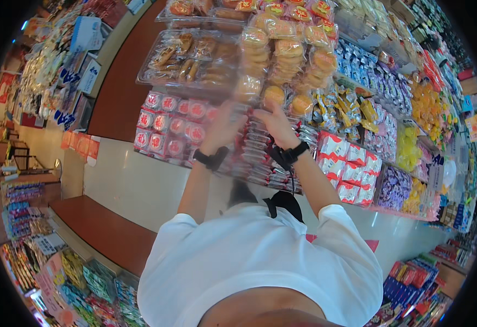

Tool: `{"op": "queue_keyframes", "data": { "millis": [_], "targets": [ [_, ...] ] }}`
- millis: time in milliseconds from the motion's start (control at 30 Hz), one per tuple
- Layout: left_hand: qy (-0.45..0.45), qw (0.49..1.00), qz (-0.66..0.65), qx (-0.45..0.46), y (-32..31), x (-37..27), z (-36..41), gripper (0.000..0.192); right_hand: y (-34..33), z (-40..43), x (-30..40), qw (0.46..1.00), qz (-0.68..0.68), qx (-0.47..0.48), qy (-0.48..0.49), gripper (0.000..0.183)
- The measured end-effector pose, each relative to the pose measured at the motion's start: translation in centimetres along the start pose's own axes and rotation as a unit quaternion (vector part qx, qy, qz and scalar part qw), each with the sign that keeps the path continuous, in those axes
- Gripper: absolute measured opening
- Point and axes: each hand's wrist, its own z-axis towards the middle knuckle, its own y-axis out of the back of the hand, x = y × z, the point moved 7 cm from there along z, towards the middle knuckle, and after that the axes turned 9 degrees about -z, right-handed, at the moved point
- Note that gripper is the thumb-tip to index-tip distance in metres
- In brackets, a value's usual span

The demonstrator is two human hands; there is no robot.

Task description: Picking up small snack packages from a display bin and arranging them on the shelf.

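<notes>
My left hand, blurred by motion, is over the edge where packets with red characters meet stacked dark-red packets. My right hand reaches to the front of the wrapped round pastries, its fingertips at or close to a pastry packet. Whether either hand grips anything cannot be made out. Both wrists wear black bands. Beyond my left hand lies a clear plastic tray of wrapped brown pastries. White-and-red packets stand in rows to the right of my right forearm.
Yellow-wrapped sweets, purple-wrapped sweets and orange packets fill the display to the right. A brown counter surface is at the left, and a lower brown ledge is behind on the left. More packed shelves stand around the aisle.
</notes>
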Motion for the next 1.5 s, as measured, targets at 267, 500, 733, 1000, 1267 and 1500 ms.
{"op": "queue_keyframes", "data": {
  "millis": [267,500,733,1000,1267,1500],
  "targets": [
    [-0.039,0.992,-0.119,0.012,0.0,3.2,3.4,0.053,-1.7,3.8,-1.3,0.999,-0.035,0.001,-0.015,0.060],
    [-0.097,0.994,-0.043,-0.041,-0.1,3.2,3.0,0.048,-0.5,3.4,-1.9,0.990,0.131,-0.025,-0.055,0.046],
    [-0.070,0.991,-0.100,-0.058,-2.8,2.9,1.5,0.033,1.4,-0.8,-3.1,0.982,0.178,-0.065,0.002,0.036],
    [-0.194,0.977,-0.074,-0.048,-10.3,-5.3,-4.8,0.018,7.0,-13.0,-1.4,0.980,0.126,-0.148,0.031,0.026],
    [-0.099,0.954,-0.274,0.065,-24.7,-10.3,-11.3,0.023,18.0,-27.3,-3.9,0.930,0.289,-0.227,0.024,0.011],
    [-0.229,0.932,-0.184,0.214,-40.1,-15.6,-16.8,0.022,29.5,-41.9,-8.2,0.841,0.353,-0.400,0.090,0.013]
  ]
}}
